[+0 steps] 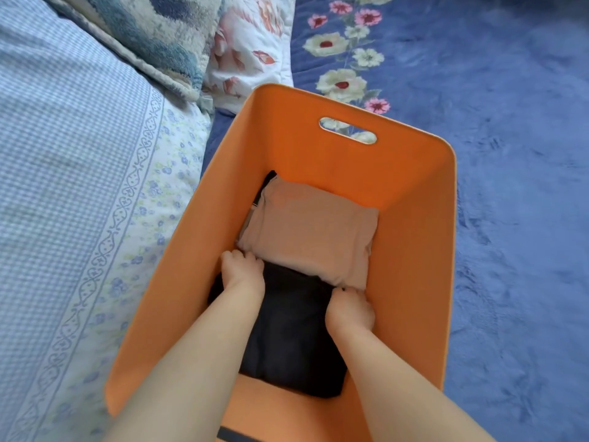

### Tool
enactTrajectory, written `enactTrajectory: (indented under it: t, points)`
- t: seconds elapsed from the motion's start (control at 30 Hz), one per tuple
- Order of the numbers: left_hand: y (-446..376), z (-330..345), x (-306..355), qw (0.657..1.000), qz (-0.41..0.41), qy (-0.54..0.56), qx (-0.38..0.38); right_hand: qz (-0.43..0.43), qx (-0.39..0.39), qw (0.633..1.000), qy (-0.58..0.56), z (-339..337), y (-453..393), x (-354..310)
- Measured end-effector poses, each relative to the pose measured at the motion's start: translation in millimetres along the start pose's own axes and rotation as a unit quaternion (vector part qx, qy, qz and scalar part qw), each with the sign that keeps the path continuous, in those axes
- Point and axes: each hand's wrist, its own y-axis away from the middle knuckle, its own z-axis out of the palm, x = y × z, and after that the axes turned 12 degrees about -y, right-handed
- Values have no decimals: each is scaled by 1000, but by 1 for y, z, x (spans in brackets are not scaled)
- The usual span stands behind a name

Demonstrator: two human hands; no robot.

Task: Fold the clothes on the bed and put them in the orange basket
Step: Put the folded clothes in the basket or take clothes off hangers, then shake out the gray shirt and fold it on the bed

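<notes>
Both my arms reach down into the orange basket (414,193), which stands on the bed. A folded pale peach garment (312,231) lies in the far half of the basket's bottom, on top of a folded black garment (296,333) that fills the near half. My left hand (243,271) grips the near left corner of the peach garment, fingers curled under its edge. My right hand (350,309) grips the near right corner the same way. The fingertips of both hands are hidden under the cloth.
The basket has a handle slot (347,130) in its far wall. A blue checked and flowered cover (73,186) lies to the left, pillows (178,36) at the back, and a blue flowered blanket (516,154) to the right.
</notes>
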Motion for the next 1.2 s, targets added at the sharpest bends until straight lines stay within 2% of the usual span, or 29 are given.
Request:
enactTrajectory:
  t: [0.13,0.17,0.2,0.27,0.33,0.4,0.5,0.6,0.67,0.7,0.73,0.77,0.83,0.87,0.9,0.93,0.97,1.03,1.1,1.13,1.2]
  points:
    - [24,-1,-1,989,13,-18,147,-38,192,980,25,-5,15,-5]
    - [28,-2,-1,985,14,4,173,-45,196,979,23,-8,20,-6]
    - [32,-3,-3,982,25,38,184,-44,153,987,6,-7,22,-8]
    - [27,5,-5,991,27,107,72,-70,66,995,-7,6,21,-6]
    - [24,18,-6,985,19,168,-46,-41,-5,998,-45,12,22,-8]
    - [18,30,-4,973,7,212,-88,6,-48,996,-70,16,19,-8]
    - [15,36,2,963,32,227,-145,42,-90,990,-98,10,13,-10]
    - [15,24,-8,959,42,221,-173,53,-134,987,-69,0,12,-16]
    - [23,7,-19,969,33,217,-111,22,-116,993,-3,-13,22,-23]
    - [30,-2,-25,975,21,221,-30,-3,-80,997,20,-21,26,-25]
    - [38,-10,-30,970,-5,221,99,-26,-37,999,25,-32,31,-26]
    - [42,-16,-38,945,-37,214,245,-45,12,999,17,-46,37,-26]
    - [52,-27,-58,886,-64,172,425,-119,169,978,-21,-68,45,-23]
    - [56,-32,-66,863,-85,148,475,-160,255,953,-38,-76,49,-20]
    - [63,-38,-74,859,-116,130,481,-189,332,922,-64,-81,54,-16]
    - [69,-43,-81,865,-152,121,462,-191,372,902,-104,-87,61,-11]
    - [77,-52,-90,877,-196,129,420,-168,370,903,-142,-91,70,-5]
    - [78,-54,-110,900,-220,249,284,-91,306,930,-182,-99,83,10]
    - [75,-49,-123,906,-190,343,160,-22,242,945,-218,-106,90,22]
    - [73,-47,-127,909,-170,355,138,-4,225,944,-243,-107,88,25]
    - [75,-46,-126,911,-142,360,145,-2,226,940,-256,-114,82,28]
